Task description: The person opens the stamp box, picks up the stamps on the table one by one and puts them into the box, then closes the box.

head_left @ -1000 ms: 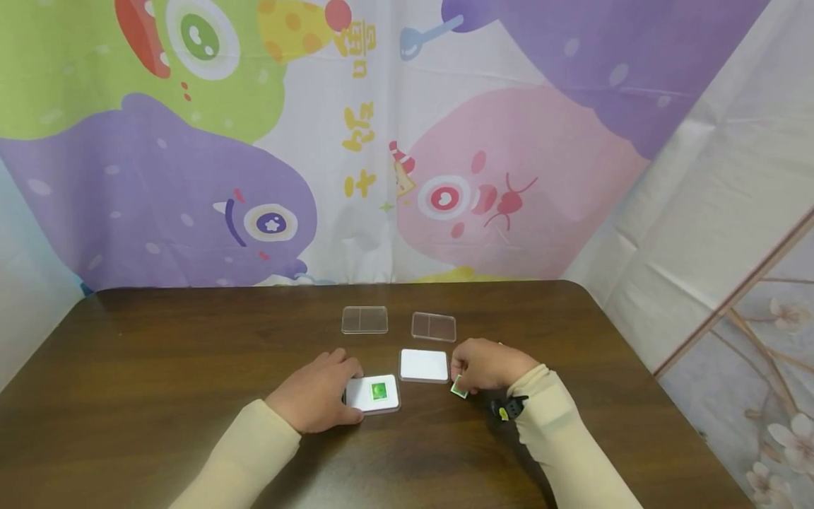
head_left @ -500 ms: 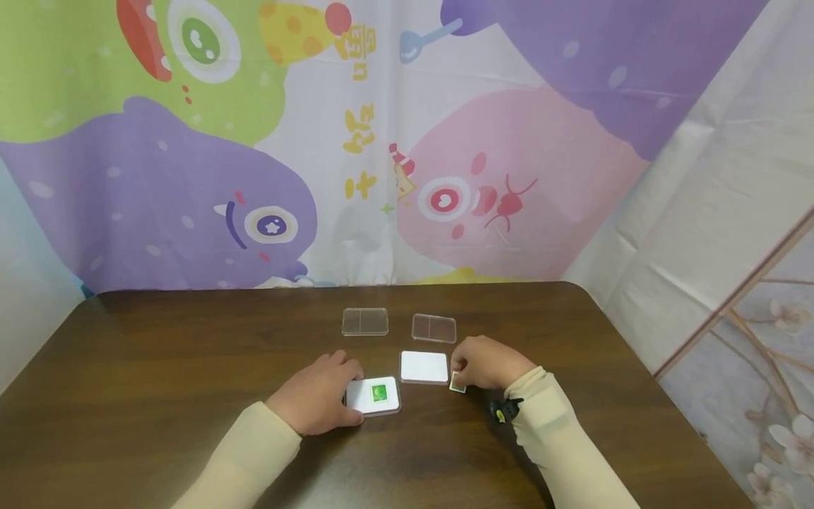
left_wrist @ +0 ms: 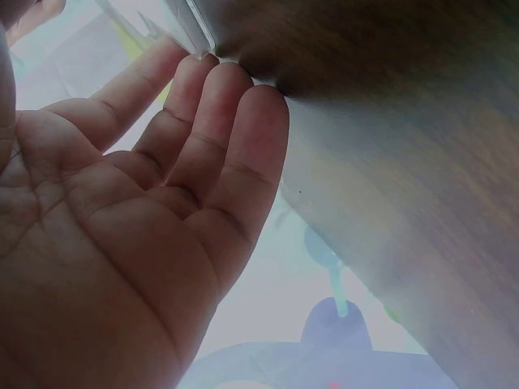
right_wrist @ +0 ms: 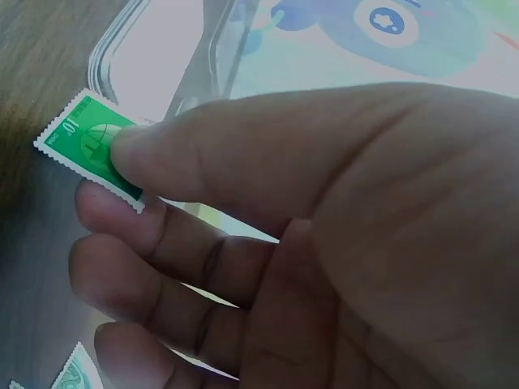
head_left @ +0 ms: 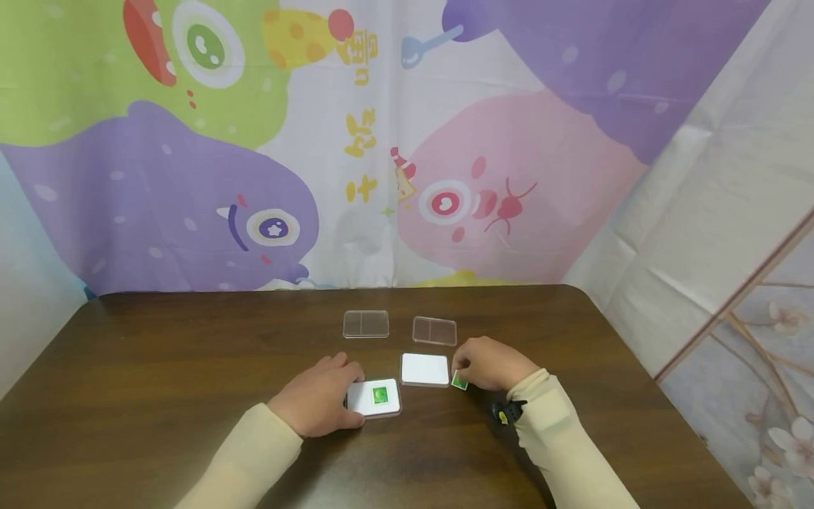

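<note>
My left hand point(head_left: 316, 397) holds the left end of a shallow clear case with a white insert point(head_left: 364, 406), thumb on the near side and fingers behind. On that insert lies a green stamp point(head_left: 380, 395). In the left wrist view the left fingers point(left_wrist: 259, 138) touch the case's edge point(left_wrist: 193, 28). My right hand point(head_left: 493, 364) pinches another green stamp point(head_left: 460, 381) between thumb and index finger; the right wrist view shows this stamp point(right_wrist: 85, 146) with its white toothed edges. Just left of the right fingers sits a second case with a bare white insert point(head_left: 425, 369).
Two clear lids point(head_left: 365, 324) point(head_left: 435, 331) lie behind the cases on the brown table point(head_left: 191, 353). Beneath the right fingers, part of another stamp point(right_wrist: 77, 373) shows in the right wrist view. A printed cloth point(head_left: 356, 240) hangs behind the table.
The stamp in my right hand has turned and shifted a little. My left hand stays on its case; the head view has tilted slightly.
</note>
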Demonstrator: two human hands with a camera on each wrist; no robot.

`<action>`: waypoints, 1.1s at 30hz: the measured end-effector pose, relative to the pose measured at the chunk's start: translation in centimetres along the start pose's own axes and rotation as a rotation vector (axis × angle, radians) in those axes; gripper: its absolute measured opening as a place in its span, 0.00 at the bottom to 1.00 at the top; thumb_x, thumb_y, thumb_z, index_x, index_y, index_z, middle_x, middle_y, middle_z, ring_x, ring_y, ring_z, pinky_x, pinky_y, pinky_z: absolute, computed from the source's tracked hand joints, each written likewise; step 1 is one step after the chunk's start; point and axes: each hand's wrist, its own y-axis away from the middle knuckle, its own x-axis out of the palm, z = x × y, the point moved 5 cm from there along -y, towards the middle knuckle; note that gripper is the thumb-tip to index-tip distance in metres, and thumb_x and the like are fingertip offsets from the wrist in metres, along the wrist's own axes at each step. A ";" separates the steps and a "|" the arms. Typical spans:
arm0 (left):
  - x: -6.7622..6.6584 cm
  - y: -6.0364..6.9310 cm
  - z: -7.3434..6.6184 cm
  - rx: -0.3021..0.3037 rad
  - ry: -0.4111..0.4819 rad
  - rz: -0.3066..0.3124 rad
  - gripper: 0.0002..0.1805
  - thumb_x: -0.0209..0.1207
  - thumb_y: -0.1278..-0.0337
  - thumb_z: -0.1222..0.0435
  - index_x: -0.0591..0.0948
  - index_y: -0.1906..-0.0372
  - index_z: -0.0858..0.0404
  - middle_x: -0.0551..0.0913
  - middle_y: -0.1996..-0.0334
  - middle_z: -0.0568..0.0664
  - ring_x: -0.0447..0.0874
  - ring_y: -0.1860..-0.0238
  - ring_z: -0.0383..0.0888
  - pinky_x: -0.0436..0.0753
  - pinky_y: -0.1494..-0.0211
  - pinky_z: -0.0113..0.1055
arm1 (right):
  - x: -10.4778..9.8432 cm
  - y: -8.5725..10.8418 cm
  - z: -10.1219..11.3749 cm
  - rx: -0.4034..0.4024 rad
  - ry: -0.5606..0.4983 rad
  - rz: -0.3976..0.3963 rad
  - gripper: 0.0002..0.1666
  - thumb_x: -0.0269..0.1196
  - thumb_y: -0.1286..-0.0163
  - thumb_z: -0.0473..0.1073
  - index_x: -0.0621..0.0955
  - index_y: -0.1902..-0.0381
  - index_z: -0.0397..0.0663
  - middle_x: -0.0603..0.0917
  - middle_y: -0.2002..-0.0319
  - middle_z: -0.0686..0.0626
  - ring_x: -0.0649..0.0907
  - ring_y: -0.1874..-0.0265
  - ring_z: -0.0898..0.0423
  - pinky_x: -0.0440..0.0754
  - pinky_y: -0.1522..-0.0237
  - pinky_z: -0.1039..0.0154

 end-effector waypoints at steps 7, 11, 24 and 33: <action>0.1 -0.1 0.0 -0.003 -0.005 0.003 0.26 0.79 0.55 0.56 0.81 0.53 0.61 0.75 0.62 0.47 0.72 0.60 0.46 0.76 0.54 0.45 | -0.1 0.0 -0.1 0.037 -0.001 -0.006 0.09 0.67 0.33 0.34 0.85 0.73 0.53 0.81 0.72 0.57 0.76 0.71 0.57 0.75 0.63 0.57; 0.1 -0.1 0.1 0.005 -0.009 -0.003 0.25 0.79 0.55 0.56 0.81 0.54 0.61 0.75 0.62 0.47 0.72 0.60 0.46 0.76 0.54 0.45 | -0.2 0.0 -0.3 0.055 -0.011 -0.030 0.08 0.68 0.33 0.35 0.82 0.70 0.51 0.80 0.71 0.55 0.76 0.70 0.56 0.75 0.63 0.57; 0.2 -0.1 0.1 -0.003 -0.005 0.000 0.26 0.79 0.55 0.56 0.81 0.53 0.61 0.75 0.62 0.47 0.72 0.60 0.46 0.77 0.54 0.45 | -0.8 -0.1 -0.4 0.058 0.006 -0.137 0.10 0.66 0.34 0.35 0.77 0.72 0.52 0.76 0.75 0.55 0.75 0.75 0.57 0.72 0.70 0.60; 0.1 0.0 0.1 -0.004 -0.004 0.002 0.26 0.79 0.55 0.56 0.81 0.53 0.61 0.76 0.61 0.48 0.73 0.59 0.47 0.77 0.53 0.46 | -1.3 -0.3 -0.2 0.025 0.021 -0.235 0.11 0.66 0.36 0.36 0.75 0.72 0.55 0.77 0.76 0.57 0.74 0.78 0.58 0.71 0.73 0.60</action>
